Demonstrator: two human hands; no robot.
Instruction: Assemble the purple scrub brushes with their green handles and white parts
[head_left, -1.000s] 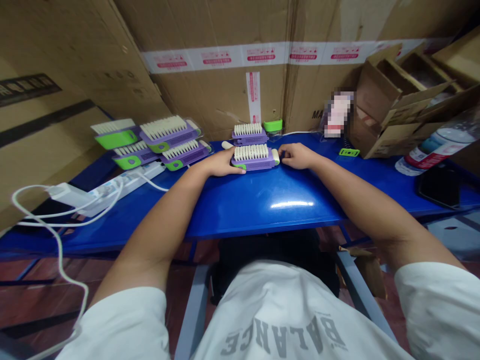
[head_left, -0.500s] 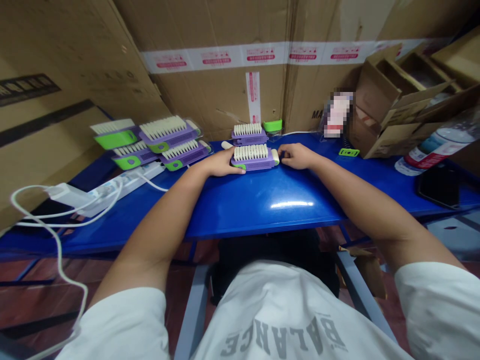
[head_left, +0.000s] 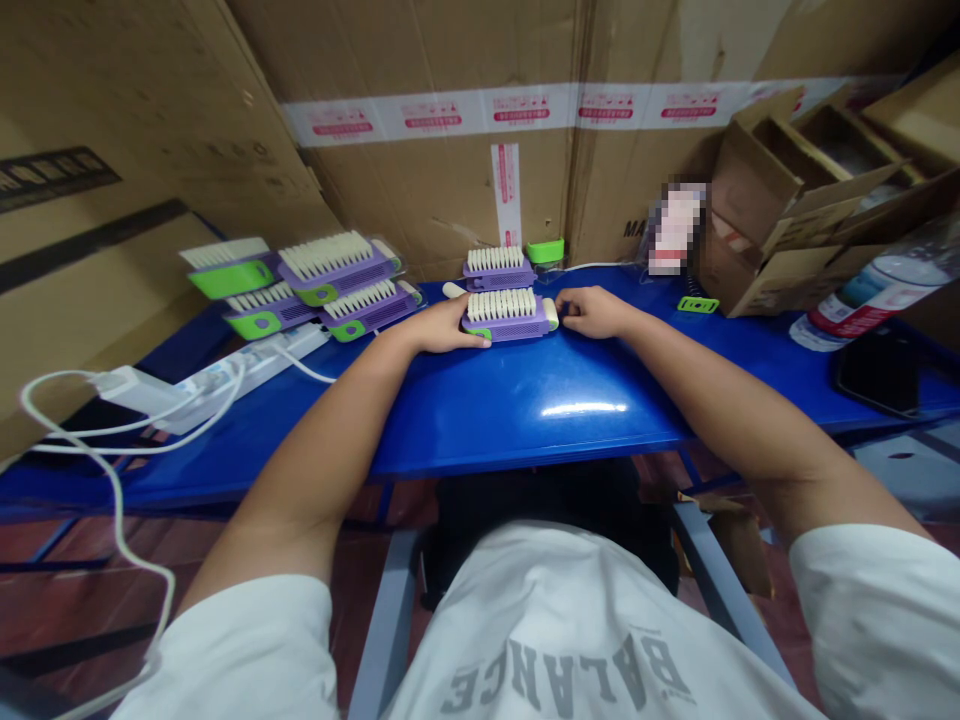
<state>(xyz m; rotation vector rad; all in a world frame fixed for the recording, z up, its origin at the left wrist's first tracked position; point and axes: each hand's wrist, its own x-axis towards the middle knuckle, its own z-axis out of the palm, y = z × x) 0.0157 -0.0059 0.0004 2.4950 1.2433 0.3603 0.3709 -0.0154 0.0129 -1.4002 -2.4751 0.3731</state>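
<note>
A purple brush (head_left: 508,318) with cream bristles pointing up lies on the blue table, its left end green and its right end a cream cap. My left hand (head_left: 442,326) grips it at the left end, thumb along the near side. Close beside the cream cap is my right hand (head_left: 596,312), fingers curled inward; whether they pinch anything small is hidden. Just behind stands another purple brush (head_left: 496,268), and a cream piece (head_left: 453,290) sticks out beyond my left hand. A bright green part (head_left: 546,251) sits at the back against the cardboard.
Several purple-and-green brushes (head_left: 337,262) are piled at the left, behind a white power strip (head_left: 217,375) with cables. To the right are a small green piece (head_left: 698,305), open cardboard boxes (head_left: 787,210), a plastic bottle (head_left: 862,300) and a dark phone (head_left: 877,372). Large cardboard (head_left: 442,190) walls the back.
</note>
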